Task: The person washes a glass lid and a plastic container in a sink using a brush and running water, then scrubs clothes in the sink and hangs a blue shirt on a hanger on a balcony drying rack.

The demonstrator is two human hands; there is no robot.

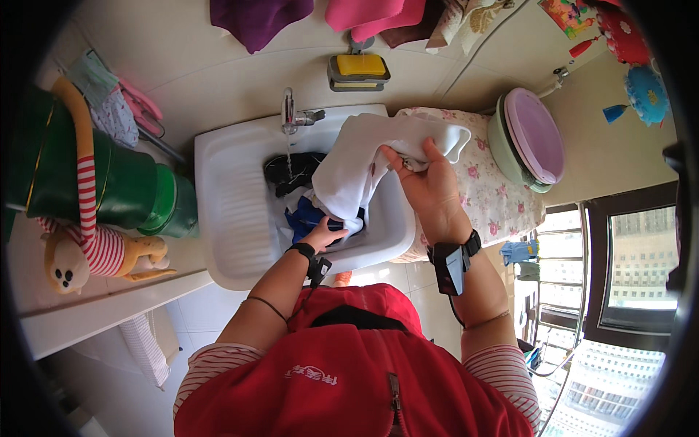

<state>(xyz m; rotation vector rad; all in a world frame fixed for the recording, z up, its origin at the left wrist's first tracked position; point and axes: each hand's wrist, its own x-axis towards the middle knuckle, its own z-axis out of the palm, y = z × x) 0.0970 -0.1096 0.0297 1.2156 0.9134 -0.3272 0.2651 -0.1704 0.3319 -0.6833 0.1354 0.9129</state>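
A white garment (355, 158) hangs from my right hand (431, 180), which pinches it above the right side of a white ceramic laundry sink (404, 229). Its lower part drops into the basin. My left hand (326, 234) is at the basin's front, touching the light cloth at the garment's lower end; whether its fingers grip is hard to see. Under the garment lie a blue cloth (306, 218) and a black cloth (292, 170). Water runs from the metal faucet (289, 117) onto the black cloth. The sink's ribbed washboard (240, 207) is on the left.
A soap holder (359, 82) with a yellow bar (360, 64) is fixed to the wall. Plastic basins (534, 135) stand on a flowered cover (491, 202) at the right. Green containers (123, 180) and a plush monkey (104, 254) are at the left. Cloths hang above.
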